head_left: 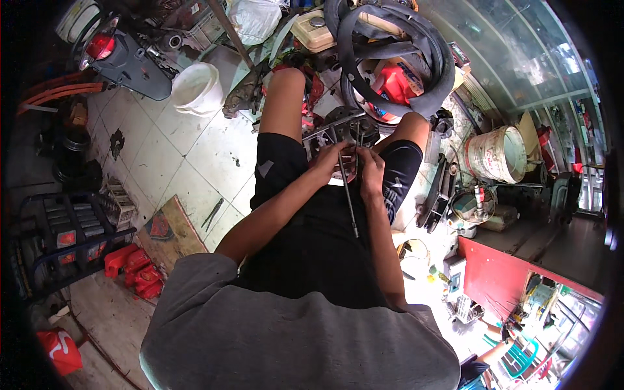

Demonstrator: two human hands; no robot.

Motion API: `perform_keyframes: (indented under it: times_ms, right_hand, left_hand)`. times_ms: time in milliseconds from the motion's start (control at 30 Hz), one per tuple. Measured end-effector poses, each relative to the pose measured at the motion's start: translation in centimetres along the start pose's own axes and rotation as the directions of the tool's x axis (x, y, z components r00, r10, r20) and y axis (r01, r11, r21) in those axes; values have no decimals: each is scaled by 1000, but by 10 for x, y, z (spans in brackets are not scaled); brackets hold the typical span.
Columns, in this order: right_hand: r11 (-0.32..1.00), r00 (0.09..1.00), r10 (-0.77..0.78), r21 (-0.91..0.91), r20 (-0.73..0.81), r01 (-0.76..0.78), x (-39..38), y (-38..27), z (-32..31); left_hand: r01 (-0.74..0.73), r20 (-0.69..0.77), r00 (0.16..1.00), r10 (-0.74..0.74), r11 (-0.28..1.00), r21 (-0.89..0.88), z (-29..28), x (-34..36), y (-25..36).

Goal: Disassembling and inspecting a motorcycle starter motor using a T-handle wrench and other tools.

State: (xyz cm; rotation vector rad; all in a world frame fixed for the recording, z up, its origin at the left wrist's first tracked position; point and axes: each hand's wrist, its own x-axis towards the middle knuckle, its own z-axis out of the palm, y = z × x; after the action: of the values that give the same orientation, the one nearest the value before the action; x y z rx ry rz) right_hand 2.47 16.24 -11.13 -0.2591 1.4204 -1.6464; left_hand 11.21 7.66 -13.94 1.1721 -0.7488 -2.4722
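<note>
Between my knees stands a greasy metal engine part, dark and round with holes. A long-shafted T-handle wrench lies across it, with its crossbar beyond my hands and its shaft pointing back toward my lap. My left hand is closed around the upper shaft, fingertips near the engine part. Close beside it, my right hand is closed in a pinch at the part's near edge. A thin rod rises by its fingertips, but whatever it grips is mostly hidden. Part of a pale metal piece shows between the hands.
Black inner tubes and a tan tank lie ahead. A white bucket stands at left, a paint-stained bucket at right. Pliers lie on the tiles. Another person's arm shows at lower right near a teal chair.
</note>
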Motion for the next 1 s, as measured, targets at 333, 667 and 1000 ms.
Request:
perform_keyframes:
  times_ms: [333,667,1000]
  right_hand:
    - [994,978,-95,-67,-185,84,0,2,-8]
    - [985,957,-129,-148,-261,92,-10,2,-28]
    - [992,960,-115,-87,-254,95,-36,-16,-18]
  left_hand:
    - [113,-123,987,-101,989,98,-10,0,0]
    - [-15,51,999,12,997,76,-8,0,10]
    - [21,132,991,-17,999,-32,-19,4,29]
